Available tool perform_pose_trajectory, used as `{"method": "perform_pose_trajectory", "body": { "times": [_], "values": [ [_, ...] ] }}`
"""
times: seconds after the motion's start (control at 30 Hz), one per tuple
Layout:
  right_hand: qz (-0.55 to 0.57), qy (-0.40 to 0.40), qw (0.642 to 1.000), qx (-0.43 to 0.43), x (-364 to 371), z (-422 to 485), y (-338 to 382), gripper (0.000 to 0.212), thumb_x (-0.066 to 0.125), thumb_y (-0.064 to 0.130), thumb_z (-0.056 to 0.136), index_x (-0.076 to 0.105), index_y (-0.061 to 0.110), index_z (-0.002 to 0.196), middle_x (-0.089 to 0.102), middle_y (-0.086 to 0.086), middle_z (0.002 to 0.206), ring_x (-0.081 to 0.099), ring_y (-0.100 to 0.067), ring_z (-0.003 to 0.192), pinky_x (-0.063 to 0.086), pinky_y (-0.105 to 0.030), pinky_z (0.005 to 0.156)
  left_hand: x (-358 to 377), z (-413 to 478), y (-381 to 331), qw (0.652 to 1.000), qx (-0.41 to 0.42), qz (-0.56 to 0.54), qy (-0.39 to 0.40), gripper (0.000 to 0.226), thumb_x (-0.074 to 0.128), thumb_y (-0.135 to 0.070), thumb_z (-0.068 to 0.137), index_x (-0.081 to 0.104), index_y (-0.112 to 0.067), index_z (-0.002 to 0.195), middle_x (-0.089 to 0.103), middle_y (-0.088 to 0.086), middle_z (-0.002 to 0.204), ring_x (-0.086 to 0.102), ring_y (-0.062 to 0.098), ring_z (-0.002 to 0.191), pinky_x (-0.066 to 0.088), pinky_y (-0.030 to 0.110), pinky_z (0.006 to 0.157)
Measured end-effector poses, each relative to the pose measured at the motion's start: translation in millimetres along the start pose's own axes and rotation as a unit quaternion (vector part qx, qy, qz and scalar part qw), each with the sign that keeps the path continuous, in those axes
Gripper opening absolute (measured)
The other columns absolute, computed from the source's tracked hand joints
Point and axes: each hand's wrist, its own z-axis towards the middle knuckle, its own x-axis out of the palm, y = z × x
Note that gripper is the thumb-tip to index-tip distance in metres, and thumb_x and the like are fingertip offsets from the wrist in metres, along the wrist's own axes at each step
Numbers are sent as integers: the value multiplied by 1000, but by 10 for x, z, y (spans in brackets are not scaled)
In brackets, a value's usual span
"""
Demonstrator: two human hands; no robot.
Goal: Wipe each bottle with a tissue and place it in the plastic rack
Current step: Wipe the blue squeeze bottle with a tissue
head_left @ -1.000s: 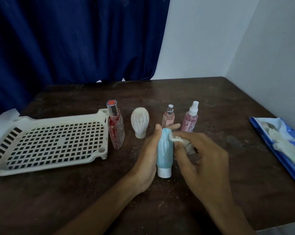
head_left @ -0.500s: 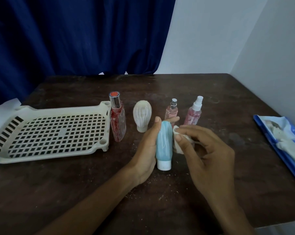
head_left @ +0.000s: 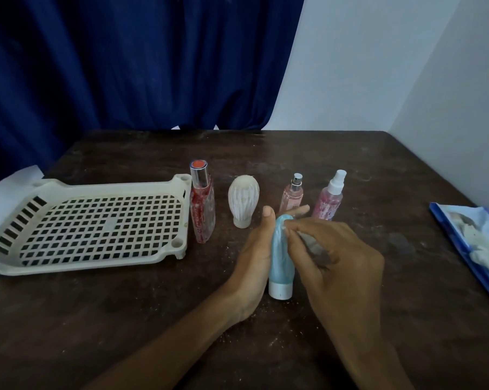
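A light blue tube bottle (head_left: 280,260) with a white cap stands cap-down on the dark table. My left hand (head_left: 256,257) grips it from the left, thumb up by its top. My right hand (head_left: 336,257) pinches a small white tissue (head_left: 289,224) against the tube's upper end; most of the tissue is hidden in the fingers. Behind stand a tall red-speckled bottle (head_left: 202,209), a white ribbed bottle (head_left: 243,201), a small pink spray bottle (head_left: 292,195) and a pink bottle with a white sprayer (head_left: 330,199). The cream plastic rack (head_left: 97,226) lies at left, holding nothing.
A blue tissue pack (head_left: 474,243) with white tissues lies at the table's right edge. White paper (head_left: 7,187) sticks out under the rack at far left. A blue curtain hangs behind the table, and a white wall runs along the right.
My right hand has slid the tissue up the blue tube from its side to its top end. My left hand keeps hold of the tube.
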Motion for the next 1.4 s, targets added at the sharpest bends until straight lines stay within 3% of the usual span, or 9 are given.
{"method": "perform_pose_trajectory", "body": {
  "times": [0.13, 0.33, 0.5, 0.77, 0.87, 1.03, 1.13, 1.27, 1.4],
  "values": [
    [14, -2, 1000, 1, 5, 43, -2, 13, 73, 9, 83, 77, 14, 94, 73, 10, 96, 66, -6, 90, 47, -13, 85, 7, 0, -8, 1000, 1, 5, -5, 58, 13, -45, 107, 62, -25, 131, 70, -5, 128, 63, 8, 121, 47, 29, 106],
    [47, 6, 998, 48, -5, 20, -17, 11, 74, 15, 85, 76, 17, 95, 69, 16, 89, 67, -2, 82, 47, -7, 75, 5, 9, -7, 1000, -2, 23, -11, 61, 12, -48, 106, 61, -24, 134, 69, -4, 130, 62, 11, 123, 45, 36, 111],
    [93, 27, 991, 87, 43, 45, 38, 16, 77, 16, 87, 73, 19, 102, 71, 14, 94, 69, -1, 85, 52, -10, 73, -11, 13, 2, 999, -22, 29, -39, 65, 19, -55, 103, 67, -15, 121, 75, 6, 114, 70, 18, 111, 50, 42, 106],
    [127, 28, 985, 114, 42, 114, 36, 26, 77, 14, 86, 66, 16, 109, 72, 14, 97, 69, 2, 90, 52, -10, 73, -1, 26, 11, 997, -36, 31, -57, 68, 22, -60, 100, 68, -13, 118, 75, 10, 111, 71, 23, 109, 52, 47, 103],
    [117, 45, 988, 94, 58, 88, 79, 31, 77, 17, 85, 62, 23, 111, 71, 16, 96, 69, 4, 89, 52, -9, 74, -15, 28, -2, 998, -31, 23, -58, 63, 23, -58, 101, 70, -17, 110, 77, 9, 105, 72, 23, 105, 53, 43, 99],
    [101, 44, 989, 95, 14, 123, -50, 24, 75, 15, 87, 69, 14, 110, 72, 13, 96, 69, 0, 87, 54, -12, 72, -5, 23, 18, 998, -8, 40, -50, 66, 18, -54, 102, 69, -13, 112, 75, 15, 103, 72, 28, 99, 59, 27, 80],
    [58, 48, 996, 49, 36, 147, -47, 16, 74, 17, 90, 74, 14, 106, 72, 11, 93, 67, 1, 83, 51, -12, 76, -24, 31, 19, 998, -7, 29, -52, 68, 21, -57, 99, 67, -11, 119, 75, 13, 108, 72, 24, 103, 58, 24, 83],
    [36, 56, 998, 5, 24, 53, -80, 17, 72, 14, 86, 79, 12, 102, 74, 5, 103, 65, 2, 96, 43, -5, 89, -38, 52, 20, 999, 5, 20, -46, 62, 22, -58, 97, 67, -25, 122, 75, 1, 114, 69, 14, 111, 54, 29, 96],
    [18, 42, 999, 0, 17, 54, -154, 20, 75, 4, 83, 79, 10, 102, 74, 1, 105, 65, -1, 97, 43, -4, 92, -16, 66, 53, 999, 15, 4, -44, 55, 23, -55, 99, 71, -31, 109, 73, 4, 86, 69, 17, 82, 58, 24, 72]
  ]
}}
